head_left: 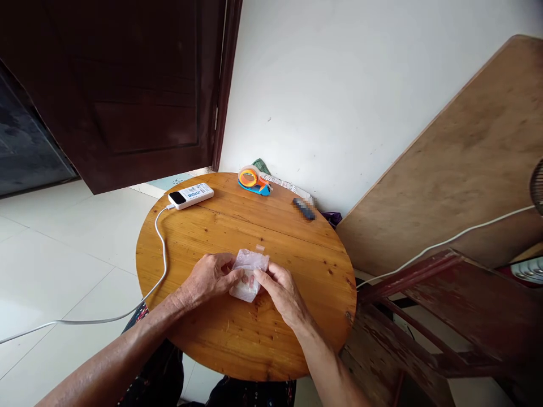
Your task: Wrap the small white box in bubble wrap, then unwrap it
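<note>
A small bundle wrapped in translucent whitish plastic (249, 260) is between my two hands, low over the middle of the round wooden table (203, 333). What lies inside the wrapping is too blurred to name. My left hand (212, 274) grips its left side, thumb on top and fingers curled beneath. On the right side my right hand (282, 288) pinches it the same way, with the thumb tip near the other thumb. Just beyond the bundle, a short piece of clear tape (260, 248) shows by its far edge.
At the table's back stands an orange and blue tape dispenser (254, 180). A white power bank (190, 195) lies at the back left, its white cable (164, 249) running off the left edge. A dark, pixelated object (304, 209) lies back right. A wooden chair (424, 316) stands at right.
</note>
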`<state>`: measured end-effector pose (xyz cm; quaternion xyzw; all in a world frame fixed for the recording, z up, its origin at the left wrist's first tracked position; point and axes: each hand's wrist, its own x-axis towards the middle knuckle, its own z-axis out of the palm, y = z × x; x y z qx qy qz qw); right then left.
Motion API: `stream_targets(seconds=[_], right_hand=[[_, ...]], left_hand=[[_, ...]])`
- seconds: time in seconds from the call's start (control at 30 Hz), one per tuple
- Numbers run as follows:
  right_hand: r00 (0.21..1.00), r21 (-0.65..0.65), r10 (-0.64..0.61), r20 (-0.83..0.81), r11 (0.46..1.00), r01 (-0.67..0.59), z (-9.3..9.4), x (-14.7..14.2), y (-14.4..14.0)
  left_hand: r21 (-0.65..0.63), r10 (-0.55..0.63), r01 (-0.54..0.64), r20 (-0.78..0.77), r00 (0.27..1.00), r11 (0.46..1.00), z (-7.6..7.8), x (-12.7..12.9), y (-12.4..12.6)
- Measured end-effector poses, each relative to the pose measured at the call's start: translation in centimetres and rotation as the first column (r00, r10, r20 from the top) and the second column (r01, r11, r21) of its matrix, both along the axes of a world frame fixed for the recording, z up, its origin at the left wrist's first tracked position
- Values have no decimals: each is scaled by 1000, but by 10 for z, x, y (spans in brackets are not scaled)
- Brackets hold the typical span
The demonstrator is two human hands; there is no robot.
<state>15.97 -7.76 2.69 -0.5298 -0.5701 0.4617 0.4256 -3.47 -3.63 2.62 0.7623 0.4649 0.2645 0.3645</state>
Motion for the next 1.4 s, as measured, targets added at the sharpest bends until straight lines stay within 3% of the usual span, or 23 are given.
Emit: stream_targets(seconds=[0.1,0.2,0.37,0.6,0.7,0.83,0.97,1.1,1.2,1.3,1.4], right_hand=[[993,-8,-63,102,998,64,-4,1,5],[968,44,-97,230,995,89,-3,3,8],[996,50,-37,79,998,33,2,6,17],[989,199,-72,128,979,46,-1,-1,20],[983,306,-88,162,951,35,1,-6,15],[955,401,-152,254,915,39,2,-13,13],[937,392,-167,306,919,35,0,-15,18],[920,346,-150,361,938,17,-2,-13,26],[884,287,-166,436,957,38,-4,-10,35],[861,207,-171,479,975,79,-7,-7,45],[914,141,-154,374,984,108,-10,-3,51]], left_hand=[[-72,-20,25,73,997,997,-3,1,2],[-230,-113,194,327,938,954,-7,1,-1],[-345,-99,357,584,806,868,-9,3,-1],[-314,-78,323,598,798,893,-20,6,8],[-301,-45,256,564,825,918,-19,9,9],[-240,-2,106,399,917,965,-15,11,10],[-172,49,-6,245,968,985,-15,16,16],[-81,130,-124,72,989,989,-15,24,18],[43,207,-209,52,977,977,-19,28,15],[248,188,-209,105,976,946,-26,25,9],[395,77,-118,117,990,911,-30,21,4]])
